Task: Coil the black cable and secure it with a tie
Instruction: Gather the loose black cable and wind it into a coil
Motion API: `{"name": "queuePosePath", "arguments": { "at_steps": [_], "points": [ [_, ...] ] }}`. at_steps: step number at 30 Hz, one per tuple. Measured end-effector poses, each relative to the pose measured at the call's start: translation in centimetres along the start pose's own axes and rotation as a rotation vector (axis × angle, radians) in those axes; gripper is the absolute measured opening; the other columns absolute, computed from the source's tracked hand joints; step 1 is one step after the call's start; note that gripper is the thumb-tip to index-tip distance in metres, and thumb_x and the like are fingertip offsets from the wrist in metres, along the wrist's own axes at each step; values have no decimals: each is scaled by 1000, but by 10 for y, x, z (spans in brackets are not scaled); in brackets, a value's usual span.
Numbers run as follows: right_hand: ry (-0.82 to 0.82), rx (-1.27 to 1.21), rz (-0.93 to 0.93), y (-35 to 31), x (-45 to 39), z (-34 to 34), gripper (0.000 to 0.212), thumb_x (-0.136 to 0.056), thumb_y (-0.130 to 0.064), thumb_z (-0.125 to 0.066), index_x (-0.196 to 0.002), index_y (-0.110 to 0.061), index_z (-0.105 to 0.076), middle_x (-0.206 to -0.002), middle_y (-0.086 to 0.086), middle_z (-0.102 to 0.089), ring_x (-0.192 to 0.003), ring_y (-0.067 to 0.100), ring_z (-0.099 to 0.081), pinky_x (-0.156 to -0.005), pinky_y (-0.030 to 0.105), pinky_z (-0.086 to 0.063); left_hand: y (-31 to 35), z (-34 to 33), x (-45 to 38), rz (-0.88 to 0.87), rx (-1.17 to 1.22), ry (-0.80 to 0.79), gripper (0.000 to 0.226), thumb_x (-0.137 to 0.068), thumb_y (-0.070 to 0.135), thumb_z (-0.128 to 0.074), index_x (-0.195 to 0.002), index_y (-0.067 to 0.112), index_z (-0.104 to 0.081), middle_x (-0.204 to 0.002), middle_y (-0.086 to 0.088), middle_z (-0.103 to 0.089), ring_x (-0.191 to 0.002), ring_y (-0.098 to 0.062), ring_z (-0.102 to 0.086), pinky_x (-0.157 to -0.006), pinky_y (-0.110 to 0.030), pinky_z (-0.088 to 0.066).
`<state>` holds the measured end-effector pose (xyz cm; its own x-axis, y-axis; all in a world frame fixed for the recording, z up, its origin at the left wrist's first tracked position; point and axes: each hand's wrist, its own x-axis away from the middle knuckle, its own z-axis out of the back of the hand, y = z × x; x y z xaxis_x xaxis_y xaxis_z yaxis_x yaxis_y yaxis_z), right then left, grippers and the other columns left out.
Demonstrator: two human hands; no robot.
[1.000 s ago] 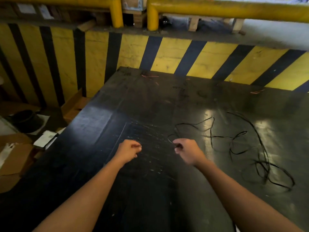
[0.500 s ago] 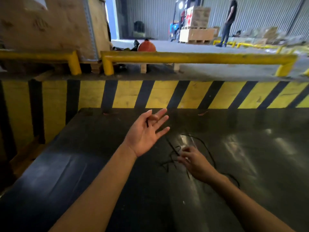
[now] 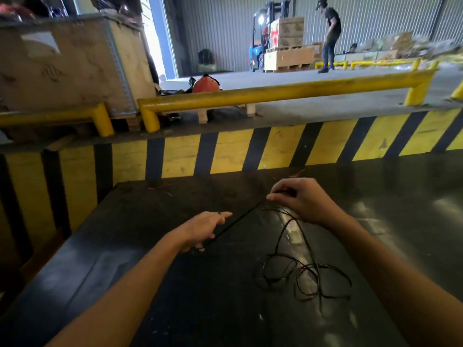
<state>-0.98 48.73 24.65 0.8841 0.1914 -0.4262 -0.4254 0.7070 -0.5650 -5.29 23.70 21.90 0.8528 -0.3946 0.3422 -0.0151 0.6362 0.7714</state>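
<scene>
My right hand point(image 3: 304, 200) sits at about one o'clock from the middle of the dark surface point(image 3: 125, 259), its grip pinched on the black cable point(image 3: 304, 276) between thumb and fingertips point(image 3: 271, 196). From that pinch a straight, taut run of cable slants down toward seven o'clock and passes under my left hand point(image 3: 200, 230), which hovers near the centre of the surface with the palm down. That hand's fingers are loosely curled around the strand rather than clenched, and I cannot tell how firmly they hold it. A second length drops from my right hand toward five o'clock and ends in a loose tangle of overlapping loops lying flat on the surface, just inside my right forearm. The loops are uneven and not gathered into a coil. At twelve o'clock the surface meets a yellow-and-black striped barrier point(image 3: 275, 149), with a yellow guard rail point(image 3: 288, 91) above it. Farther off, at about one o'clock, a forklift point(image 3: 261, 41) stands beside wooden crates point(image 3: 289, 55), and a person point(image 3: 329, 33) stands next to them.
</scene>
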Motion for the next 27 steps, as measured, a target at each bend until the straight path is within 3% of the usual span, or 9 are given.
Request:
{"name": "queuePosePath", "arguments": {
  "at_steps": [6, 8, 11, 14, 17, 20, 22, 24, 27],
  "points": [
    [321, -49, -87, 4, -35, -11, 17, -90, -28, -58, -95, -15, -67, -81, -4, -61, -74, 8, -57, -61, 17, -40, 28, -5, 22, -18, 593, -536, 40, -95, 45, -25, -125, 45, -51, -138, -2, -52, -116, -38, -58, -82, -60, -53],
    [241, -114, -137, 12, -25, -37, 15, -94, -25, -51, -89, -16, -62, -74, -3, -59, -65, 7, -55, -59, 24, -41, 37, -7, 25, -147, 831, -635, 45, -93, 46, -29, -134, 41, -47, -136, -5, -56, -114, -38, -60, -80, -59, -54],
    [-172, -205, -129, -1, 15, -91, 16, -97, -25, -43, -93, -25, -59, -70, -9, -56, -57, 2, -53, -56, 29, -45, 64, -6, 24, -323, 1081, -441, 45, -92, 43, -30, -133, 36, -47, -140, -4, -52, -119, -38, -55, -87, -64, -47],
    [-543, -181, -65, -20, 41, -103, 20, -97, -40, -36, -85, -33, -50, -77, -7, -56, -65, 5, -54, -62, 26, -46, 68, -2, 9, -342, 930, -56, 43, -96, 36, -27, -136, 37, -41, -153, 3, -32, -139, -36, -29, -102, -69, -27],
    [-532, -24, 27, -12, 28, -54, 26, -96, -34, -44, -71, -39, -44, -68, -11, -50, -59, 0, -51, -62, 20, -41, 50, 3, 0, -272, 540, 104, 46, -98, 33, -26, -143, 35, -30, -156, 0, -24, -142, -29, -22, -109, -62, -15],
    [-366, 37, 58, 0, 4, 9, 19, -91, -31, -54, -75, -41, -52, -68, -11, -55, -64, -3, -57, -60, 17, -45, 34, 1, 5, -107, 180, -8, 46, -99, 33, -28, -145, 29, -30, -128, -3, -47, -108, -16, -47, -96, -43, -37],
    [-258, 17, 35, 5, -10, 38, 9, -87, -33, -59, -80, -29, -64, -72, -6, -62, -68, 2, -61, -63, 20, -49, 28, -3, 10, -22, 31, -180, 43, -99, 38, -28, -141, 33, -33, -125, 0, -46, -101, -14, -50, -85, -39, -44],
    [-136, 9, 24, 9, -22, 51, 19, -84, -35, -61, -85, -18, -69, -74, -3, -66, -68, 6, -62, -63, 21, -48, 27, -4, 16, -2, 127, -364, 36, -98, 42, -28, -131, 44, -40, -138, 6, -42, -117, -18, -49, -88, -44, -50],
    [56, 24, -20, 10, -30, 39, 20, -86, -37, -59, -84, -19, -67, -69, -5, -63, -62, 5, -59, -58, 19, -42, 37, -2, 25, -66, 442, -545, 36, -95, 43, -33, -125, 45, -51, -141, 7, -49, -128, -27, -49, -93, -57, -47]
  ]
}}
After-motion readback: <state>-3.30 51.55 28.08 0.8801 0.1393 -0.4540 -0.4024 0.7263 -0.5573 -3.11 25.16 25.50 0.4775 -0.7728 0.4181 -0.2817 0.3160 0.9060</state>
